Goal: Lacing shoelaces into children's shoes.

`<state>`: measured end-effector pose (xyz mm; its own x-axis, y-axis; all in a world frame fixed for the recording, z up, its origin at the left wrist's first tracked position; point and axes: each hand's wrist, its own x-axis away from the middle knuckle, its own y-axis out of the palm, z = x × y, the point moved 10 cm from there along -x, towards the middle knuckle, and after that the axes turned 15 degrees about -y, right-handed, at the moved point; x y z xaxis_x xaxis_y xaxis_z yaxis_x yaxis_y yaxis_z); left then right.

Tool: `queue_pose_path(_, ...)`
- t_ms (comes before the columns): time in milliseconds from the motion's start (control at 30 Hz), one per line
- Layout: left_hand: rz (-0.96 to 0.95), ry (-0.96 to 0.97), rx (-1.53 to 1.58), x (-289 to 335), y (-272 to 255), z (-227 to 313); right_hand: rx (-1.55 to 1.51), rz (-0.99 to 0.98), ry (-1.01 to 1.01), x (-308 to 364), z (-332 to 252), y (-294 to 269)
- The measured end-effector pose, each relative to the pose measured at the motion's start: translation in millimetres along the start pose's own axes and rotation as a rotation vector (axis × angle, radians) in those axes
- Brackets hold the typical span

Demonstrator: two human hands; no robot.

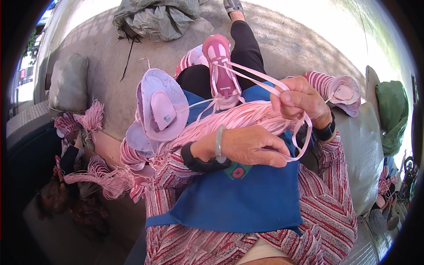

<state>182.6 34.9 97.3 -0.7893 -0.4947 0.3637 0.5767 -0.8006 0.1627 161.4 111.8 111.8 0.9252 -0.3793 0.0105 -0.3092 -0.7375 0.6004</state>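
A pink shoe upper [223, 81] rests on my lap with its toe pointing away. Pink shoelace [254, 76] runs from its eyelets to my right hand [301, 99], whose fingers are closed round the strands. From there a loop hangs down to my left hand [249, 143], which pinches the lace between thumb and fingers. A thick bundle of loose pink laces [221, 120] lies across my lap under my hands. Beside it, on the left, stands a stack of lavender uppers [162, 106] with pink tongues. My blue apron [229, 198] spreads below.
More nested uppers [342, 92] sit at the right. Bunches of laced uppers [104, 176] lie at the lower left. Stuffed grey sacks [157, 20] stand ahead, left and right, with a green sack [393, 115] at the far right. My outstretched leg [247, 46] crosses the concrete floor.
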Motion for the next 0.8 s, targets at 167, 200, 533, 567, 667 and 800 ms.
queue_pose_path(167,0.659,-0.23,0.966,47.9,-114.6,-115.9,0.383,-0.446,0.219,14.6,60.0,28.7)
queue_pose_path(200,0.63,-0.152,0.965,39.1,-123.7,-116.2,0.368,-0.443,0.208,7.9,74.2,32.4)
queue_pose_path(533,0.957,-0.251,0.921,55.8,-136.2,-158.9,1.102,0.068,-0.049,-38.6,38.5,-43.9)
queue_pose_path(567,0.888,-0.201,0.925,49.5,-128.3,-151.2,1.078,0.11,-0.033,-43.6,44.0,-50.8)
queue_pose_path(667,1.195,-0.025,-0.094,58.8,-121.2,-77.3,0.922,0.096,0.089,-63.8,75.6,-64.5)
queue_pose_path(800,1.152,-0.33,-0.279,51.3,-108.5,-84.0,0.508,0.211,0.307,-67.5,118.8,-80.4)
